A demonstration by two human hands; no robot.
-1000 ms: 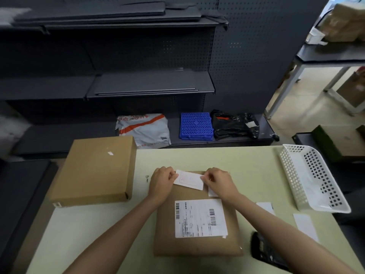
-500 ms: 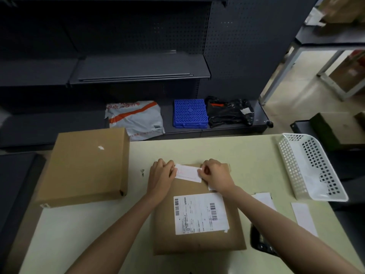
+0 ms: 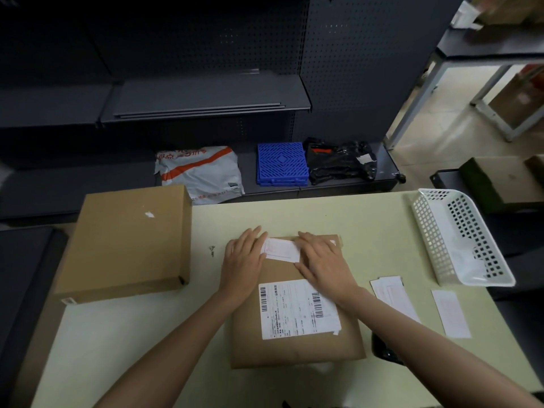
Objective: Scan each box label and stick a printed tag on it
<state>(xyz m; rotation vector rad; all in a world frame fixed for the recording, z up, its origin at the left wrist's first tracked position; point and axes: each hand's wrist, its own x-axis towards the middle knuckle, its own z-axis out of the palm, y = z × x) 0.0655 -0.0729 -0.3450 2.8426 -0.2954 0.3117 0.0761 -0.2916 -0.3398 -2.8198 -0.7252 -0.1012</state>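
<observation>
Dim, soft, edge-warped wide-angle view

Both the left hand (image 3: pixel 243 262) and right hand (image 3: pixel 325 262), earlier curled and pinching the tag (image 3: pixel 281 251), now lie flat, pressing it onto the box (image 3: pixel 294 348).

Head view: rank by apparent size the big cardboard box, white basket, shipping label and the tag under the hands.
1. Cardboard box, largest.
2. White basket.
3. Shipping label, though it sits nearer the camera than the basket, so their order is unsure.
4. Tag, smallest, partly covered by both hands.
</observation>
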